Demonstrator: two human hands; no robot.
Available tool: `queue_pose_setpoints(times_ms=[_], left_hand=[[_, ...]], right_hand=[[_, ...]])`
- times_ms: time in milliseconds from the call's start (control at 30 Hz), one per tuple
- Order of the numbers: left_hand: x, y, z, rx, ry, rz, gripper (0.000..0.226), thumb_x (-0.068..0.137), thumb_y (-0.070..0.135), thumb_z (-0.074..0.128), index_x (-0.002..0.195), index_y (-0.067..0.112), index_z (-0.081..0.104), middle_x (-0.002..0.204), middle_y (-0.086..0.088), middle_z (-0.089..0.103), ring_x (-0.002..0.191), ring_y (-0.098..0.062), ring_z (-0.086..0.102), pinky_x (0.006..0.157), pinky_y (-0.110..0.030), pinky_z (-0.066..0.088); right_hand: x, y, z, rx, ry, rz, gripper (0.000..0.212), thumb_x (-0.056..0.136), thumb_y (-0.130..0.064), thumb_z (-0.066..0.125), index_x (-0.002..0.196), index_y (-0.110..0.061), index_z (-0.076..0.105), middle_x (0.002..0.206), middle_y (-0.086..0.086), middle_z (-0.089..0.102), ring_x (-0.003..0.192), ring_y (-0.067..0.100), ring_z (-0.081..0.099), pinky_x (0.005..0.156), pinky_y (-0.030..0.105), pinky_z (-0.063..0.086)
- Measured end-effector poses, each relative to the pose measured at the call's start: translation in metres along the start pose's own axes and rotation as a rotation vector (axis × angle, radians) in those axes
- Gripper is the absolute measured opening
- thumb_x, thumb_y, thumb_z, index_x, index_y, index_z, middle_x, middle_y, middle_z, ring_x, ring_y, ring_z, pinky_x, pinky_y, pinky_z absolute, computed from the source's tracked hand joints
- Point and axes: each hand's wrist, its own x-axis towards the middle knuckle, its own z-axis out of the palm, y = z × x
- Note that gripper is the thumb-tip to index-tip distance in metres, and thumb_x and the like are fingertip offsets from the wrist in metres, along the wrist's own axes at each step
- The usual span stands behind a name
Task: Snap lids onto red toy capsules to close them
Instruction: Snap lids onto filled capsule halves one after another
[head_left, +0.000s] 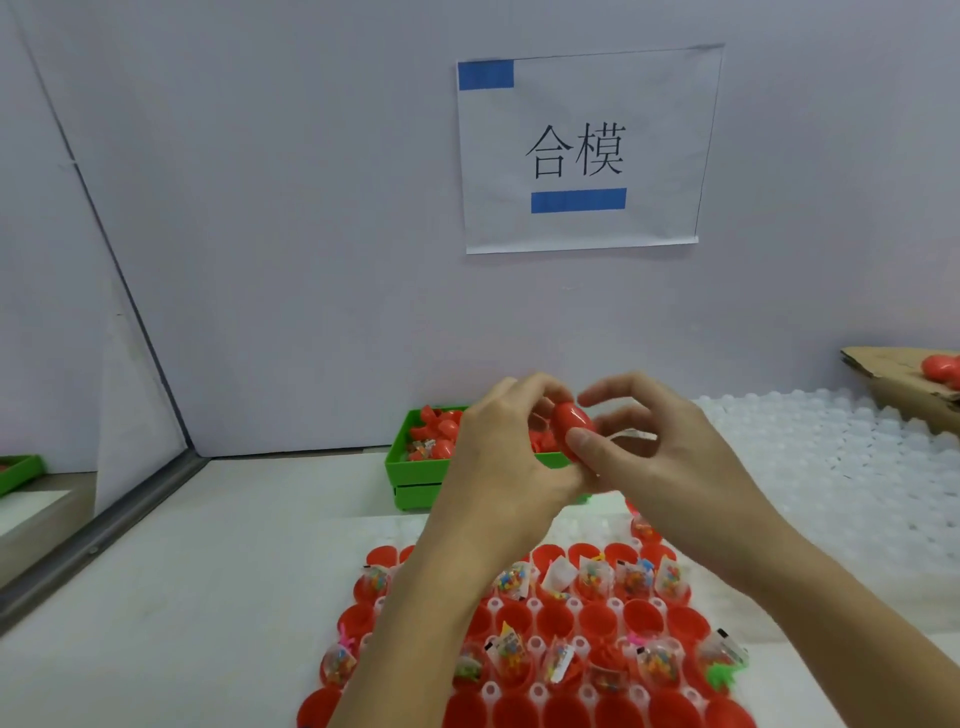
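A red toy capsule (570, 423) is held up in front of me, above the table. My left hand (498, 457) grips it from the left and below. From the right, my right hand (660, 447) pinches it with the thumb on its near side and the fingers curled over its top. Below my forearms lies a clear tray (540, 691) of open red capsule halves (644, 616), several holding small toy packets (511, 577). Behind my hands stands a green bin (415, 465) of red lids (441, 428).
A white bumpy tray (841, 467) spreads across the right of the table. A cardboard box (893, 374) with a red capsule sits at the far right. A paper sign (582, 150) hangs on the back wall. Another green bin's corner (18, 470) shows at the left edge.
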Motion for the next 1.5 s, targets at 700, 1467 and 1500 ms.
queue_pose_setpoints(times_ms=[700,1467,1500], left_hand=[[-0.007,0.032,0.022,0.237,0.117,0.115,0.051,0.075,0.032,0.082,0.122,0.021,0.065,0.104,0.014,0.059,0.084,-0.006,0.059,0.075,-0.009,0.042],[-0.005,0.031,0.017,0.024,0.105,0.065,0.012,0.083,0.026,0.073,0.094,0.031,0.074,0.066,0.024,0.064,0.079,0.013,0.061,0.063,0.001,0.043],[-0.004,0.030,0.016,0.027,0.087,0.056,0.010,0.083,0.027,0.072,0.092,0.032,0.073,0.069,0.026,0.065,0.079,0.013,0.061,0.063,0.001,0.043]], right_hand=[[0.011,0.020,-0.061,0.204,0.043,0.253,0.026,0.095,-0.015,0.063,0.119,-0.006,0.061,0.094,0.011,0.075,0.083,0.023,0.075,0.077,0.030,0.060],[0.052,0.093,-0.144,-0.005,0.347,0.552,0.028,0.097,0.000,0.052,0.123,0.006,0.059,0.109,0.020,0.069,0.087,0.026,0.071,0.069,0.025,0.054],[0.044,0.100,-0.133,-0.145,0.291,0.511,0.026,0.095,0.001,0.053,0.117,0.000,0.066,0.099,0.010,0.072,0.081,0.017,0.072,0.065,0.020,0.053]])
